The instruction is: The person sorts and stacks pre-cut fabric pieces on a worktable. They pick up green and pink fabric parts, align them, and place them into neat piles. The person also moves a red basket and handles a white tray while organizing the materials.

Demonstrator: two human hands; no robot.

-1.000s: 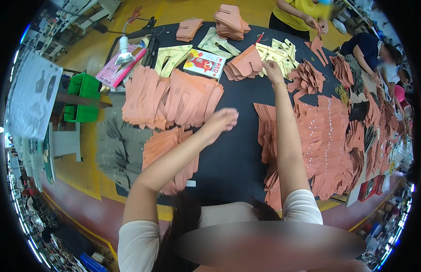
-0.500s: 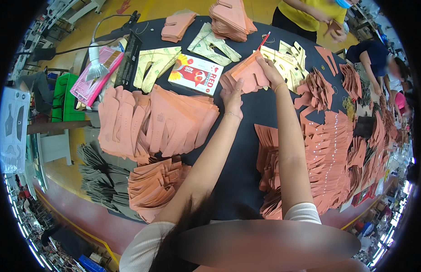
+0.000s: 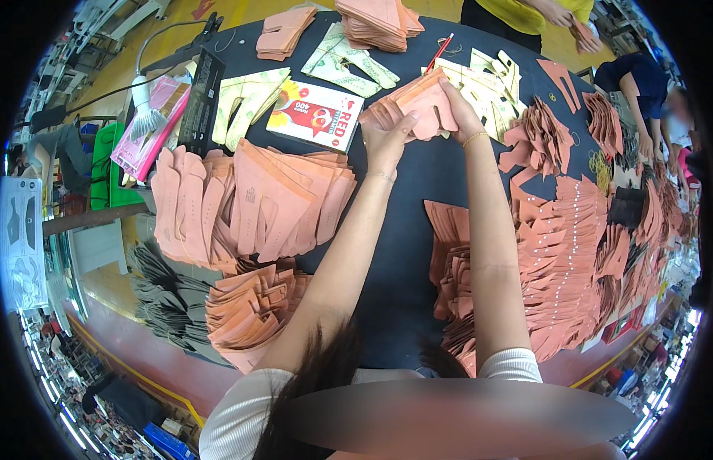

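Between both hands, over the far middle of the table, is a small stack of salmon-pink cut shoe-upper pieces [image 3: 421, 98], fanned a little at the left edge. My left hand [image 3: 386, 142] grips the near left side, thumb on top. My right hand [image 3: 461, 115] is closed on the right edge. Just left lies a white, red and yellow box [image 3: 316, 116]. Cream paper-like cut pieces [image 3: 488, 98] with a red pencil [image 3: 441, 50] beside them lie past my right hand.
Large pink stacks [image 3: 283, 203] cover the left, with grey-green pieces [image 3: 172, 307] below. Rows of pink pieces [image 3: 559, 261] fill the right. A lamp [image 3: 147, 115] stands over a pink package [image 3: 134, 157]. A person in a yellow top [image 3: 510, 17] stands across the table.
The held stack is spread wider at its left edge, and my left hand's fingers have shifted along it. The whole view has moved slightly, so the table things sit a little further left.
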